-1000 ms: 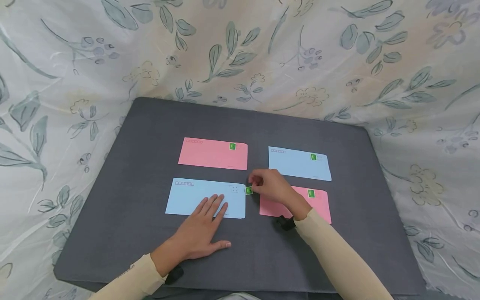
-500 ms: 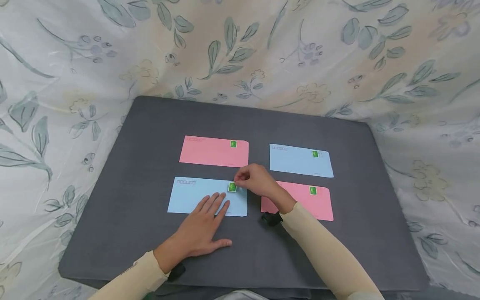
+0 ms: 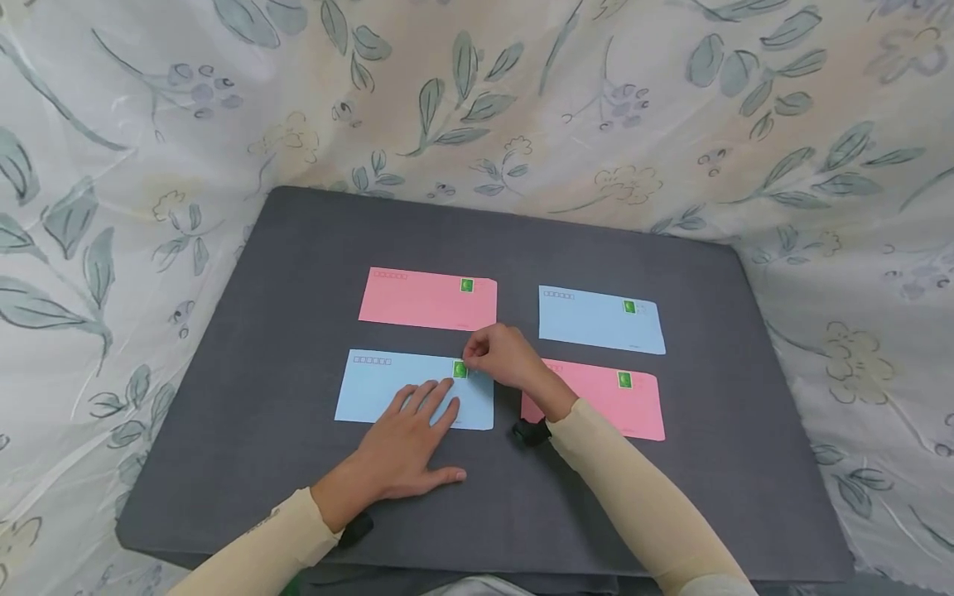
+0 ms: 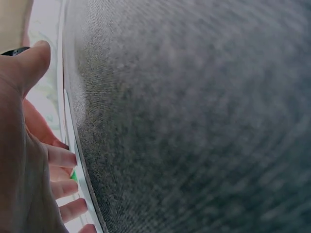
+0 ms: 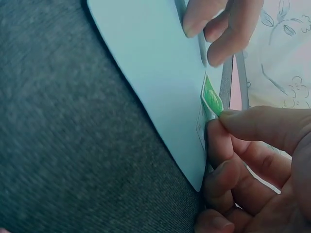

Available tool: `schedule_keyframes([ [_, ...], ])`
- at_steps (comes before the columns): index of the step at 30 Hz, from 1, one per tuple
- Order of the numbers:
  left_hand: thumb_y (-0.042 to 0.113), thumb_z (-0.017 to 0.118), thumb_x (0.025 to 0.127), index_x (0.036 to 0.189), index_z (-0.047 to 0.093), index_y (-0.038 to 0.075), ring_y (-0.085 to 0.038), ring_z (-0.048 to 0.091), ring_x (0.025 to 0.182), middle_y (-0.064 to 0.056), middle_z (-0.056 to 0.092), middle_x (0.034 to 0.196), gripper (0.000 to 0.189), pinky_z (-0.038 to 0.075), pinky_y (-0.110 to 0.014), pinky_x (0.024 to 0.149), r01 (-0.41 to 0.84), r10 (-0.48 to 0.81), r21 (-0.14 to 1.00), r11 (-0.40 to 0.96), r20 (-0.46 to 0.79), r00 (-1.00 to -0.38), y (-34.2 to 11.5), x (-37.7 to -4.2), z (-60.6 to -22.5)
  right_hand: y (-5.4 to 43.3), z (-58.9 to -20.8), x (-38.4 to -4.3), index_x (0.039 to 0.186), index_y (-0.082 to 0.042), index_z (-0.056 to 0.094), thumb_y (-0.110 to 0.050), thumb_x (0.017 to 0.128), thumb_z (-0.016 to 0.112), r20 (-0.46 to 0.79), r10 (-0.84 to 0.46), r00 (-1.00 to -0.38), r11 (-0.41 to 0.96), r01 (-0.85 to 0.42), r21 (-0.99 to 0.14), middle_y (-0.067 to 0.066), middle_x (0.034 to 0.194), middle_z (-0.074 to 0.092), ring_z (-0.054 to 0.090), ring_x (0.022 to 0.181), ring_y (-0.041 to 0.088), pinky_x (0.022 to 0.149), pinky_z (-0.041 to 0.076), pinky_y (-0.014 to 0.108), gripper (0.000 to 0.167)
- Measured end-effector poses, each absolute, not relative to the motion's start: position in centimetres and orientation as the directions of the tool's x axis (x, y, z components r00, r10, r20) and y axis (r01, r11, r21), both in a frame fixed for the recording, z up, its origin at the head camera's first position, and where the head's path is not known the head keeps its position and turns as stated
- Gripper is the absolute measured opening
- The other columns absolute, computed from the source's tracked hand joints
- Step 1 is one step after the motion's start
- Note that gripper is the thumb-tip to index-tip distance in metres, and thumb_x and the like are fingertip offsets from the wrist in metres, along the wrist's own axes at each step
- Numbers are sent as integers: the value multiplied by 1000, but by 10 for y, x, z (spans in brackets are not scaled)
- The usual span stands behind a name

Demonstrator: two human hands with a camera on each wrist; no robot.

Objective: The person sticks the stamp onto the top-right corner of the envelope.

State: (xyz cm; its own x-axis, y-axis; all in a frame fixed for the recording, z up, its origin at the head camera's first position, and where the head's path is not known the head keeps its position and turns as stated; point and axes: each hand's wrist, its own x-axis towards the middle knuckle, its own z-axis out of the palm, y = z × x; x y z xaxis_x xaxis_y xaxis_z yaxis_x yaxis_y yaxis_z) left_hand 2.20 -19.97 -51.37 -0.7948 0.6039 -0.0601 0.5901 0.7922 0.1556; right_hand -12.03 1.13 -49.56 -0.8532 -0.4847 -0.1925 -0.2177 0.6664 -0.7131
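Note:
A light blue envelope (image 3: pixel 365 393) lies at the near left of the table. My left hand (image 3: pixel 406 455) rests on its lower part, fingers spread and straight. Over the envelope's upper right corner, my right hand (image 3: pixel 504 358) pinches a green stamp (image 3: pixel 460 370) by one edge between thumb and forefinger. In the right wrist view the stamp (image 5: pixel 212 97) is tilted and slightly bent, held at the envelope's surface near a printed box. Whether it lies against the paper all over cannot be told. The left wrist view shows the left fingers (image 4: pixel 73 209) along the envelope's edge.
A pink envelope (image 3: pixel 417 300) lies behind, a blue envelope (image 3: pixel 589 324) at the far right, and a pink envelope (image 3: pixel 633 410) partly under the right forearm. Each bears a green stamp. The dark grey table (image 3: pixel 246 414) meets a floral cloth (image 3: pixel 477 108) at its back and sides.
The right hand has carried the stamp leftward from the blue envelope's right edge to above its upper right corner, moving only slightly in the last half second. The left hand has stayed in place.

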Motion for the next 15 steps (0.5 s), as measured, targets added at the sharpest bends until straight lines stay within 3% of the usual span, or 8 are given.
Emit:
schedule_keyframes([
  [15, 87, 53, 94, 156, 57, 13, -35, 39, 150, -18, 36, 171, 97, 34, -58, 119, 599, 606, 111, 793, -52, -794, -197, 18, -506, 7, -497, -113, 89, -14, 77, -11, 98, 79, -163, -460, -873, 689, -235, -686, -2, 80, 67, 61, 75, 20, 63, 52, 33, 9],
])
